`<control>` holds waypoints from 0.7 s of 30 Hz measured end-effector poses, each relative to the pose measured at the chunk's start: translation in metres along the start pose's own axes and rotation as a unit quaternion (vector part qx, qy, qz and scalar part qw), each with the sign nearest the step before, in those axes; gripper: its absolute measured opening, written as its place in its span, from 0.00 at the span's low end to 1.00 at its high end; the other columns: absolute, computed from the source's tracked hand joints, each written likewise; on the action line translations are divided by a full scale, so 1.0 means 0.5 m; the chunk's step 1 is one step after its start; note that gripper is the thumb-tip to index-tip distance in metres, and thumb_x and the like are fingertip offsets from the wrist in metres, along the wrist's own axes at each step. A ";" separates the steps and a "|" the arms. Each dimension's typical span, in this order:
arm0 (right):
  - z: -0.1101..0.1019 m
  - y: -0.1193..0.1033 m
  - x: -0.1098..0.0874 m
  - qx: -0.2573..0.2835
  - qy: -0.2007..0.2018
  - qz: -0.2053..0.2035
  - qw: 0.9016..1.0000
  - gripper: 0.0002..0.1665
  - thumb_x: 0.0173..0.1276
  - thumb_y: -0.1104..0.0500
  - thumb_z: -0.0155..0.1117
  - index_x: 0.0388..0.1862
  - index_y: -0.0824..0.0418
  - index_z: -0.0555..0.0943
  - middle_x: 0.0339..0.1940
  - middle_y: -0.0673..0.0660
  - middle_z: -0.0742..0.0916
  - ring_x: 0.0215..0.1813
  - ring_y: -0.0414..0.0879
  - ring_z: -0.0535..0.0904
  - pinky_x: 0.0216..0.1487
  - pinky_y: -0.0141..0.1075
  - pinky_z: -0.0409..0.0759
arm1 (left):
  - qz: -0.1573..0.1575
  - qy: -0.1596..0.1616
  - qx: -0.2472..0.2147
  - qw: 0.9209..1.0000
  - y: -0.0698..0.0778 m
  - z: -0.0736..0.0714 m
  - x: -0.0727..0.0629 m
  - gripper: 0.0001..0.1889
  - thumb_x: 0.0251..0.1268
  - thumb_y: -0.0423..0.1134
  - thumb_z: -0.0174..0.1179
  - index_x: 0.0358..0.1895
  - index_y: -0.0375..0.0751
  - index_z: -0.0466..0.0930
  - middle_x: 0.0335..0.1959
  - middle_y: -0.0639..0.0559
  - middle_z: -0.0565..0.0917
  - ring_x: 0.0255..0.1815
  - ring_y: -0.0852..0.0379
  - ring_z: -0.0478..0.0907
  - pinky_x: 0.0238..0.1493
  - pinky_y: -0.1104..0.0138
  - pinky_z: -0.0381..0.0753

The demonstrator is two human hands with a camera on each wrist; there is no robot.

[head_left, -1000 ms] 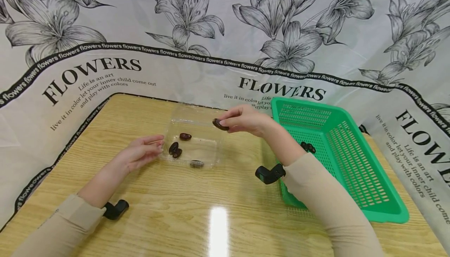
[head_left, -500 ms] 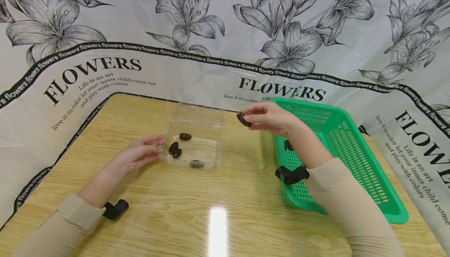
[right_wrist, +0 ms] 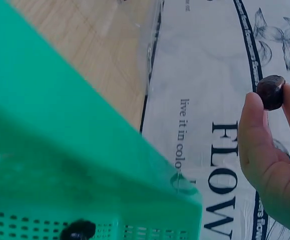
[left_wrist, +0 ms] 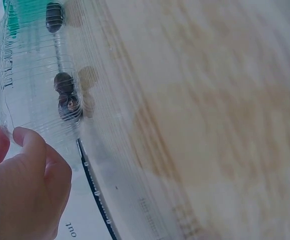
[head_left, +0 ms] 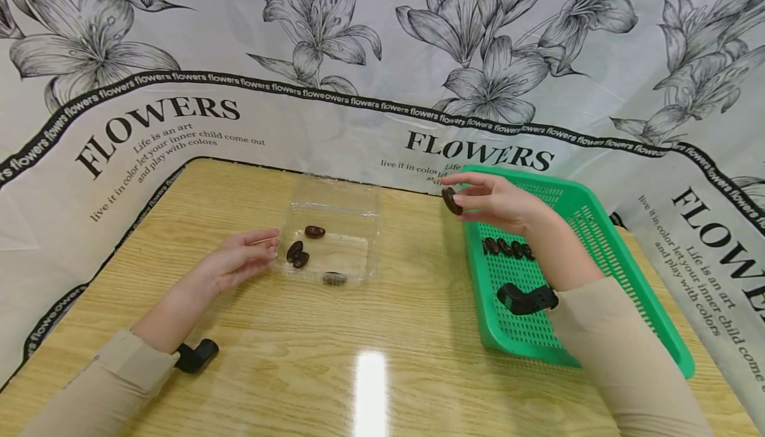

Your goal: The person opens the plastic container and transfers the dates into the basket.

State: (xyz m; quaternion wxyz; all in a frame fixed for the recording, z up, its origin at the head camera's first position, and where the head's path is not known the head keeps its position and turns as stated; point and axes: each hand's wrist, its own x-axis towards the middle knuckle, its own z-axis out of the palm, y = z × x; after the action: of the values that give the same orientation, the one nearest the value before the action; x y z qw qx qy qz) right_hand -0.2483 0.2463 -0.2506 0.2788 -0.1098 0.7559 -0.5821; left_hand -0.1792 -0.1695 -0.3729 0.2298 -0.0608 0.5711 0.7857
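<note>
A dark brown date (head_left: 451,200) is pinched between the thumb and fingertips of my right hand (head_left: 502,203), raised at the left rim of the green basket (head_left: 485,321). The right wrist view shows this hand beside the basket's corner. My left hand (head_left: 236,261) is at the left side of a clear plastic box (head_left: 372,251); in the left wrist view its thumb and finger pinch the box's edge. Several dates lie in the box, one date (head_left: 314,232) towards the back and another date (head_left: 334,279) by the front wall. Inside the basket, dates (head_left: 505,247) form a row.
The box's hinged lid (head_left: 336,194) stands folded back towards the cloth. A flower-printed cloth (head_left: 335,131) hangs behind the wooden table (head_left: 335,344). Black camera mounts (head_left: 198,356) sit at both wrists. The basket takes up the table's right side.
My right hand has carried the date rightward, from over the box to the basket's left rim. More of the dates in the basket now show. The left hand and box have stayed put.
</note>
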 end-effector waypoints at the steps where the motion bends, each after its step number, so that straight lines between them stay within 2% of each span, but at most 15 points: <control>1: -0.006 0.002 -0.003 -0.001 0.004 0.001 1.000 0.24 0.68 0.65 0.57 0.63 0.55 0.71 0.67 0.58 0.64 0.57 0.46 0.69 0.58 0.42 0.74 | -0.001 0.000 0.000 1.000 0.000 0.000 0.000 0.35 0.63 0.21 0.50 0.71 0.26 0.44 0.47 0.51 0.72 0.41 0.64 0.75 0.41 0.75 0.78; 6: -0.033 0.013 -0.021 0.001 0.020 0.002 1.000 0.24 0.68 0.64 0.57 0.62 0.58 0.70 0.60 0.57 0.69 0.53 0.45 0.73 0.56 0.42 0.75 | -0.002 0.001 -0.001 1.000 0.002 0.000 0.000 0.35 0.63 0.22 0.51 0.71 0.27 0.44 0.48 0.51 0.72 0.42 0.65 0.75 0.41 0.76 0.78; 11: -0.058 0.025 -0.039 0.028 0.039 0.004 0.999 0.17 0.68 0.66 0.57 0.53 0.52 0.75 0.51 0.56 0.74 0.46 0.43 0.77 0.50 0.37 0.78 | -0.003 0.000 0.000 1.000 0.003 0.001 0.000 0.35 0.64 0.22 0.50 0.71 0.27 0.44 0.48 0.51 0.71 0.42 0.65 0.75 0.40 0.76 0.78; 14: -0.073 0.035 -0.049 0.046 0.049 0.011 0.998 0.16 0.68 0.66 0.57 0.49 0.50 0.78 0.48 0.56 0.76 0.43 0.43 0.78 0.48 0.35 0.79 | -0.004 0.001 0.002 1.000 0.003 0.002 0.000 0.35 0.64 0.22 0.50 0.71 0.27 0.44 0.49 0.51 0.71 0.41 0.64 0.75 0.40 0.75 0.78; 21: -0.102 0.065 -0.067 0.072 0.070 0.034 0.994 0.16 0.68 0.68 0.56 0.46 0.48 0.79 0.42 0.53 0.79 0.43 0.42 0.79 0.48 0.36 0.80 | -0.006 0.003 0.001 1.000 0.003 0.004 -0.001 0.35 0.63 0.21 0.50 0.71 0.27 0.44 0.50 0.50 0.70 0.40 0.65 0.75 0.40 0.75 0.78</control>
State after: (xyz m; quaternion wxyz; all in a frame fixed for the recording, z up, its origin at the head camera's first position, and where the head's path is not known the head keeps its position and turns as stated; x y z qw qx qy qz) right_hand -0.2440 0.3141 -0.2627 0.2521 -0.0230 0.7328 -0.6316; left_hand -0.1792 -0.1682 -0.3710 0.2327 -0.0666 0.5725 0.7833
